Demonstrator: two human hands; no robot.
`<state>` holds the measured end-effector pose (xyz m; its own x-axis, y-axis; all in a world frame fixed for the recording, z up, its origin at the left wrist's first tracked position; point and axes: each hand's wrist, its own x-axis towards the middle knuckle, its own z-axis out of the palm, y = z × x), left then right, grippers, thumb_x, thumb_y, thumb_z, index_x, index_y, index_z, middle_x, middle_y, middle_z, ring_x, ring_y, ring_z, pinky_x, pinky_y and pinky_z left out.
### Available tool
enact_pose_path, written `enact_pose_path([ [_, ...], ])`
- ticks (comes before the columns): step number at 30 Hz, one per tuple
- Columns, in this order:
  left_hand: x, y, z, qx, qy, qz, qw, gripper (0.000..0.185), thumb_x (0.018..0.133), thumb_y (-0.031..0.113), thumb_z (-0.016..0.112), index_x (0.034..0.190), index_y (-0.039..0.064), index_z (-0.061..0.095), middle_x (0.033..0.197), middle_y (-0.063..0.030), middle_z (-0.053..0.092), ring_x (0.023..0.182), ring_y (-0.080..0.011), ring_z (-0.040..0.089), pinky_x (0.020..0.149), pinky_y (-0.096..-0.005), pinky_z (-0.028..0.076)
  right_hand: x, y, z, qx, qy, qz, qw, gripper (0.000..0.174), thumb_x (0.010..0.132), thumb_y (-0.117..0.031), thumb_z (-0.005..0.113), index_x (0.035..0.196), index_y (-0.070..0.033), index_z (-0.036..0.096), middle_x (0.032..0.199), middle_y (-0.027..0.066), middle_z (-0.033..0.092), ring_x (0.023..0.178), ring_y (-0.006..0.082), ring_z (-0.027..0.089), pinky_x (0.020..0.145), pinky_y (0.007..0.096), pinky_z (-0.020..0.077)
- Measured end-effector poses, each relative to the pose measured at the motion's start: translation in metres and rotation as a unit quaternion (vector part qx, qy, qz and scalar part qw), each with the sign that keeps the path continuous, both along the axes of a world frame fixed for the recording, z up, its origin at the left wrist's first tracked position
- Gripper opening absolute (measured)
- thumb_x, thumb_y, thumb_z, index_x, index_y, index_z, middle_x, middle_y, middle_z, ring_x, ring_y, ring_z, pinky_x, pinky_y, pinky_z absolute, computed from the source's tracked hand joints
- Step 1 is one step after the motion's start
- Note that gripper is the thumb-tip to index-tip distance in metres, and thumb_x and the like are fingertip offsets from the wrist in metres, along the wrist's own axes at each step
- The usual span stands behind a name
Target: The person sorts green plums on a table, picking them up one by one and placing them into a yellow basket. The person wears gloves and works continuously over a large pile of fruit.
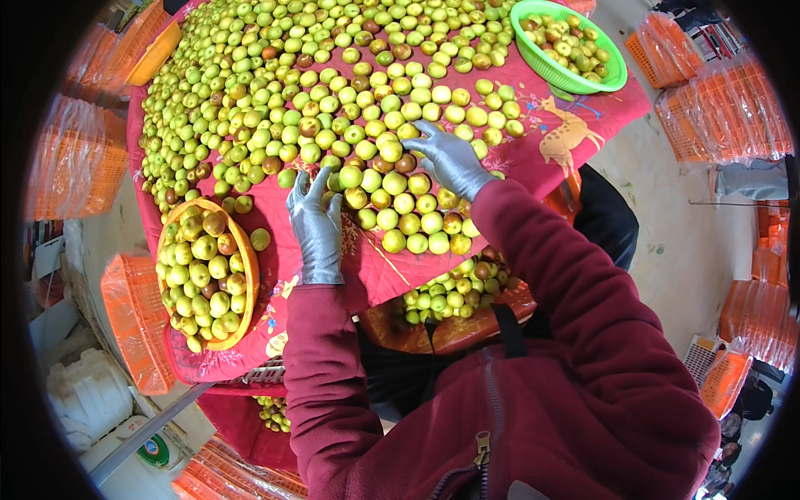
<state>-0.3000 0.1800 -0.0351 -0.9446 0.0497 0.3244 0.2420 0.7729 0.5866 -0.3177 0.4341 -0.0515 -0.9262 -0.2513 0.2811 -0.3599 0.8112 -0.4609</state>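
My left hand (317,231), in a silvery-grey glove, rests at the near edge of a spread of green jujubes (403,203). Its fingers are apart, and a few fruits lie against or just beyond the fingertips and thumb. My right hand (455,161), gloved alike, reaches over the same fruits from the right. Its fingers are spread, with the tips touching or just above yellow-green jujubes; I see nothing gripped in it. Some fruits here are blotched brown. They lie on a red quilted cloth (400,275) printed with animals.
An orange basket (253,275) full of jujubes stands left; a green basket (615,62) holds more at the far right. A large heap (250,81) covers the table's far side. Below the front edge sits a container of jujubes (450,294). Plastic-wrapped orange crates (728,115) surround the table.
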Motion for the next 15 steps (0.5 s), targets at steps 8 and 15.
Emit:
enact_pose_path([
  [8,0.003,0.009,0.014,0.014,-0.037,-0.096,0.995,0.05,0.075,-0.005,0.067,0.123,0.012,0.061,0.103,-0.0097,0.064,0.087,-0.0213,0.059,0.08,-0.0311,0.048,0.082,-0.027,0.01,0.135,0.004,0.006,0.991,0.038,0.078,-0.021,0.069,0.115,-0.019,0.062,0.116,0.0073,0.056,0.096,0.0231,0.056,0.081,0.0418,0.04],
  [15,-0.018,-0.031,-0.003,0.192,-0.177,0.071,0.963,0.014,0.083,0.001,0.061,0.094,0.001,0.07,0.079,-0.0078,0.07,0.069,-0.0111,0.063,0.067,-0.0265,0.051,0.042,-0.042,0.018,0.233,-0.075,0.055,0.968,0.02,0.08,-0.017,0.059,0.099,-0.014,0.062,0.096,0.0123,0.061,0.081,0.0249,0.063,0.067,0.0415,0.046],
])
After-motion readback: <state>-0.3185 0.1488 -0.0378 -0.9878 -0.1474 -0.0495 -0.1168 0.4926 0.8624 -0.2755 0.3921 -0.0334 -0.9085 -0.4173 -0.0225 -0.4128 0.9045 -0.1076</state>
